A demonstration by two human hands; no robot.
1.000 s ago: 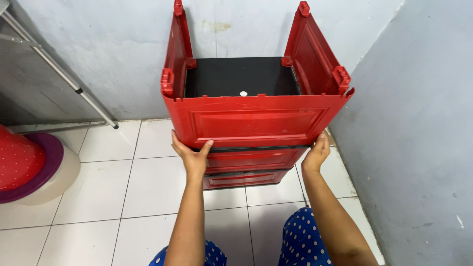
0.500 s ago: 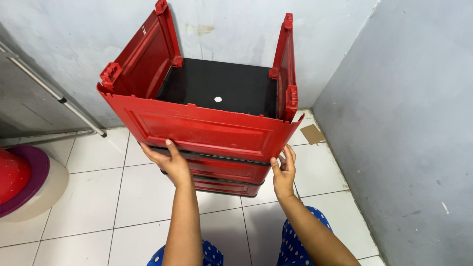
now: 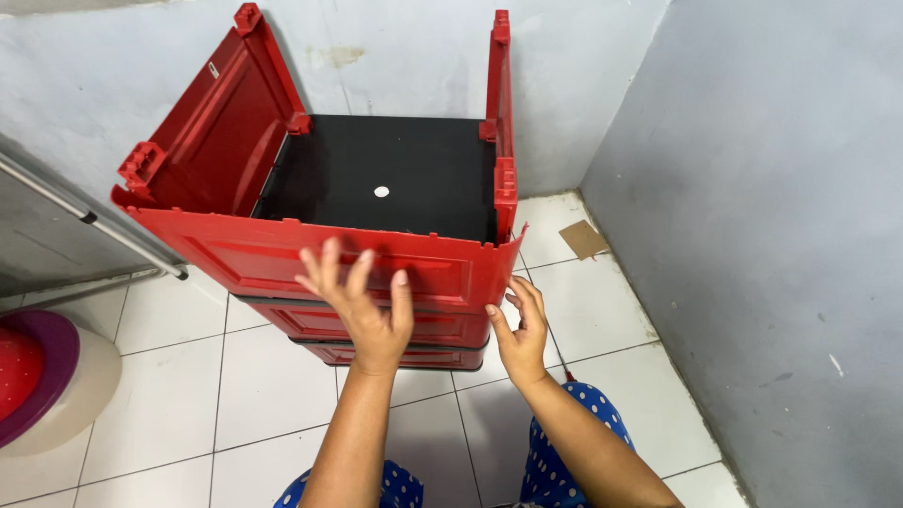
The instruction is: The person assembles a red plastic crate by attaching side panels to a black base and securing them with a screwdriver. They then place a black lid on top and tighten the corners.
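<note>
Red plastic fills the middle of the frame: a drawer cabinet stands on the white tiled floor against the pale wall, its top section open, two side panels rising at upper left and upper right around a black base panel with a small white dot at its centre. The left hand lies flat against the cabinet's front panel, fingers spread and pointing up, palm on the red surface, gripping nothing. The right hand sits at the lower right corner of that same front panel, fingers open and loosely curved, the tips touching the edge without closing round it. Two drawers show below the hands. Blue trousers with white dots appear at the bottom of the frame. At the far left a purple and red round object rests on the tiles, and a metal bar slants above it. A scrap of brown cardboard lies on the floor near the grey wall at right
</note>
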